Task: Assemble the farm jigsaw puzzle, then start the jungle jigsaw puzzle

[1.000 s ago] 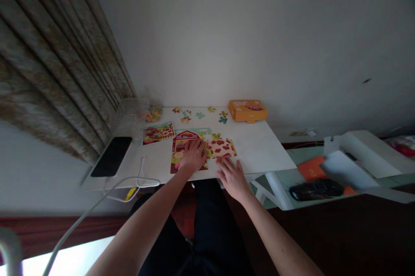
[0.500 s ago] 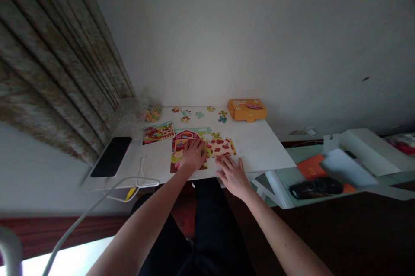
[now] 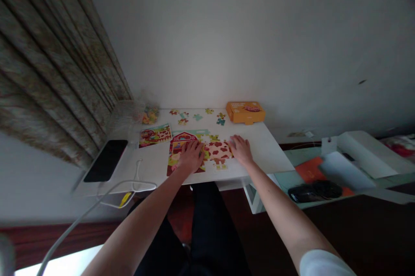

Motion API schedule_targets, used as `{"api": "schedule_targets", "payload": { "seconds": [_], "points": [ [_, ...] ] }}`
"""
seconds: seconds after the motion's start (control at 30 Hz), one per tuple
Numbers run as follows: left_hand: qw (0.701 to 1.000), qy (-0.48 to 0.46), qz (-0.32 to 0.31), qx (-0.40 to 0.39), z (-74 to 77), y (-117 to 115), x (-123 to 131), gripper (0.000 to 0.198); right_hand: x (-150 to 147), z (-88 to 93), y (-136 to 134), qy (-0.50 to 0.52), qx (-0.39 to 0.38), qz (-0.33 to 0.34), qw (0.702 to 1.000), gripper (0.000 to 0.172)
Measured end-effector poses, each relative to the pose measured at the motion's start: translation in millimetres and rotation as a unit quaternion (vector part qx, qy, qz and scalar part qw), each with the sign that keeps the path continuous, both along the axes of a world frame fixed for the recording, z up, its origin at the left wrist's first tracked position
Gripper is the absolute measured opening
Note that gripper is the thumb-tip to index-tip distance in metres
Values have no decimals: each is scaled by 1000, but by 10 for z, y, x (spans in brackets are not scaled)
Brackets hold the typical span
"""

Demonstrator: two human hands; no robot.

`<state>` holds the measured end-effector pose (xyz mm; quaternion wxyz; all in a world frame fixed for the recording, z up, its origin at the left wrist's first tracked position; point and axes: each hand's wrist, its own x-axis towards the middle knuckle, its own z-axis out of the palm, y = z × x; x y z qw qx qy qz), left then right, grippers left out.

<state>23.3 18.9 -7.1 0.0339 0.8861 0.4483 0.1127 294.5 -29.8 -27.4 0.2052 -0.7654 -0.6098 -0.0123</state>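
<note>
A partly joined jigsaw puzzle (image 3: 218, 151) lies on the white table, showing a red barn on its left and a brown-spotted cow on its right. My left hand (image 3: 191, 157) rests flat across the barn part, fingers spread, covering some of it. At the cow's right edge is my right hand (image 3: 240, 149), its fingers stretched out and touching the puzzle's border. Below the cow, a puzzle piece (image 3: 221, 166) sits at the lower edge; I cannot tell whether it is fully locked in. Several loose puzzle pieces (image 3: 197, 117) are scattered toward the wall.
A picture card (image 3: 155, 136) lies left of the puzzle, with a black phone (image 3: 106, 160) farther left. A bag of pieces (image 3: 151, 115) stands near the curtain. An orange box (image 3: 245, 112) is at the back right. A white cable (image 3: 138, 181) crosses the front-left table edge.
My right hand has moved from the puzzle's lower edge up to its right edge, uncovering the piece below the cow. My left hand stays on the barn part. The view has shifted slightly.
</note>
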Motion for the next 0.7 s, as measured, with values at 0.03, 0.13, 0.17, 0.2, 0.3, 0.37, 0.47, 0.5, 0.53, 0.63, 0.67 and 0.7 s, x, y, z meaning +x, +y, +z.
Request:
{"api": "schedule_targets", "payload": {
  "seconds": [0.03, 0.13, 0.17, 0.2, 0.3, 0.37, 0.47, 0.5, 0.53, 0.63, 0.67, 0.7],
  "points": [
    [1000, 6, 0, 5, -6, 14, 6, 46, -5, -6, 21, -5, -5, 4, 1000, 43],
    [999, 29, -6, 16, -11, 39, 24, 47, -21, -4, 52, -6, -16, 5, 1000, 46],
    [999, 36, -8, 18, -4, 42, 27, 47, -22, 1, 55, -4, -18, 5, 1000, 46],
    [999, 43, -10, 19, 9, 47, 28, 48, -22, 6, 56, -1, -19, 5, 1000, 47],
    [997, 63, -29, 16, 73, 82, 7, 48, -19, 20, 55, 4, -20, 6, 1000, 47],
    [996, 78, -53, 6, 123, 130, -29, 48, -20, 27, 53, 6, -19, 2, 1000, 46],
    [992, 93, -80, -18, 175, 211, -101, 47, -24, 35, 52, 8, -21, -1, 1000, 46],
    [991, 95, -86, -26, 183, 232, -124, 48, -24, 37, 51, 9, -21, -2, 1000, 47],
    [991, 95, -91, -32, 187, 249, -144, 49, -24, 37, 50, 10, -20, -2, 1000, 47],
    [990, 94, -97, -41, 184, 267, -181, 50, -21, 32, 48, 14, -17, -2, 1000, 47],
    [990, 93, -98, -42, 182, 266, -186, 50, -20, 29, 48, 15, -15, -1, 1000, 47],
    [990, 93, -98, -42, 181, 261, -188, 50, -20, 26, 48, 16, -14, -1, 1000, 47]
  ]
}}
